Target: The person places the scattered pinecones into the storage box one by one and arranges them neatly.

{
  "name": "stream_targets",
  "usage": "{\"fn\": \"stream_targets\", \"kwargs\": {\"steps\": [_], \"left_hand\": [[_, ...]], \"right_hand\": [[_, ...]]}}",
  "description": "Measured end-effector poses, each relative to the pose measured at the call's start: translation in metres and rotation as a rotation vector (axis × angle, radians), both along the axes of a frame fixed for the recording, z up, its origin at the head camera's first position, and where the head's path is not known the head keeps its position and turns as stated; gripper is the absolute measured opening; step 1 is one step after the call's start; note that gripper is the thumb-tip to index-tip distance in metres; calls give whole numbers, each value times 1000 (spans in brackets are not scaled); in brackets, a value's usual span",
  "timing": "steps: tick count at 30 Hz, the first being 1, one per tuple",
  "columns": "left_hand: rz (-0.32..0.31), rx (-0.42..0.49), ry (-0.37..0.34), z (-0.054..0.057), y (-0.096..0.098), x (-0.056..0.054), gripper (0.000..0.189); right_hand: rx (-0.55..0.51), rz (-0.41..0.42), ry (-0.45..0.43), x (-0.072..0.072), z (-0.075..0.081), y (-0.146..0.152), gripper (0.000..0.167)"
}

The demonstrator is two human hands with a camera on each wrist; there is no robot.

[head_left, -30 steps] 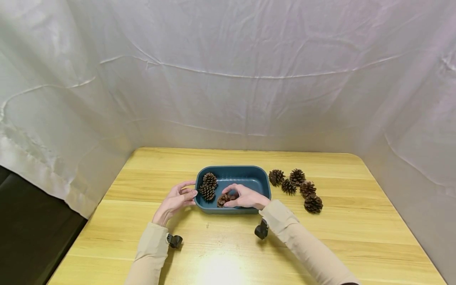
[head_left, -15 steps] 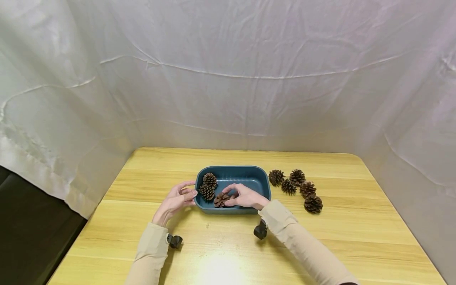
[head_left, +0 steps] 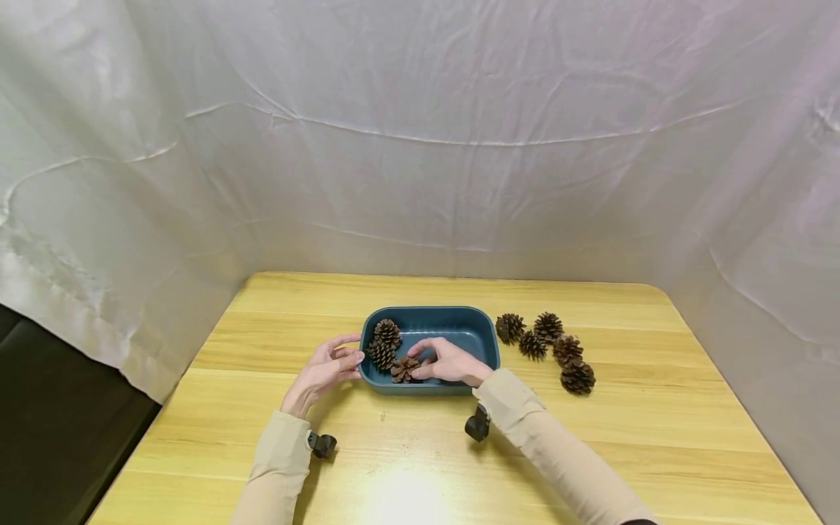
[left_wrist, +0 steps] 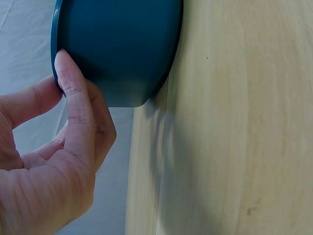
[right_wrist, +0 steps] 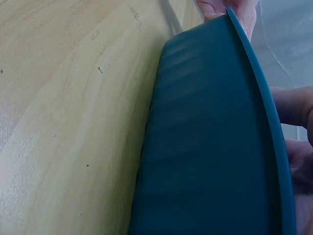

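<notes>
A dark teal rectangular tub stands on the wooden table. My left hand holds it at its left end; the left wrist view shows thumb and finger at the rim. Inside, my right hand has thumb and fingers around a brown pine cone, low near the front wall. Two more pine cones, a rear one and a front one, sit against the tub's left end, just beside the held one. In the right wrist view the tub's wall hides the pine cones and most of the right hand.
Several loose pine cones form a cluster right of the tub, from one near its rim to the nearest one. Wooden tabletop surrounds the tub. A pale cloth curtain hangs behind and at both sides.
My right hand has shifted the pine cone slightly left inside the tub, closer to the other two. The left hand and the tub stay in place.
</notes>
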State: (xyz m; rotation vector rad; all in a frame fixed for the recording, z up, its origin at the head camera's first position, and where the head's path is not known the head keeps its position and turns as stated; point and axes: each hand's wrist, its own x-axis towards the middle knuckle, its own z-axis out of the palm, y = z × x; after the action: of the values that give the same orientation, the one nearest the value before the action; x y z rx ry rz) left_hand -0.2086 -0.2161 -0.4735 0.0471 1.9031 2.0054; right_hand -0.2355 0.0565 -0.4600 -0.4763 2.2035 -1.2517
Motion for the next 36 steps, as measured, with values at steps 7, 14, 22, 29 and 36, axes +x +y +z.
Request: {"fn": "stream_targets", "kwargs": {"steps": [7, 14, 22, 29, 36], "left_hand": [[-1, -2, -2, 0, 0, 0, 58], [5, -5, -6, 1, 0, 1, 58], [5, -2, -9, 1, 1, 0, 58], [6, -2, -8, 1, 1, 1, 57], [3, -9, -5, 1, 1, 0, 57]], "right_hand": [[-7, -1, -22, 0, -1, 0, 38], [-8, 2, -10, 0, -2, 0, 38], [-6, 3, 2, 1, 0, 1, 38], [-16, -3, 17, 2, 2, 2, 39], [-54, -9, 22, 4, 3, 7, 38]]}}
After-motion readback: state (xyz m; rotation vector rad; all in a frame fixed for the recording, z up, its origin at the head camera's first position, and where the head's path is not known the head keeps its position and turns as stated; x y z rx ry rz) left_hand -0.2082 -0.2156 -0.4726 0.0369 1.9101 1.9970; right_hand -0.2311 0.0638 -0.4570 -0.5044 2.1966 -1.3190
